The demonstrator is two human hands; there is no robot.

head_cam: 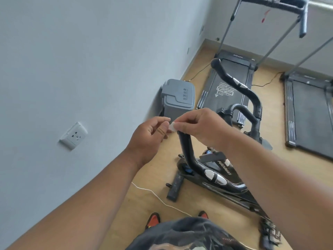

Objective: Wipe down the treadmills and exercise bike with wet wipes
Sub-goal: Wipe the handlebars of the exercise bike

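White wet wipe (172, 127), small and folded, pinched between both hands above the exercise bike (212, 175). Left hand (150, 135): palm up, grip curled, thumb and forefinger closed on the wipe's left edge. Right hand (197, 124): knuckles up, grip pressed on the wipe's right edge. Held just over the end of the bike's black handlebar (186, 150). Grey lidded bin (177, 98) against the wall, beyond the hands. Two treadmills noted on the wooden floor (198, 73): near treadmill (227, 87) behind the bike, second treadmill (310, 112) to its right. Wall socket (73, 135) at left. White cable (162, 200) on the floor by the orange shoes (153, 220).
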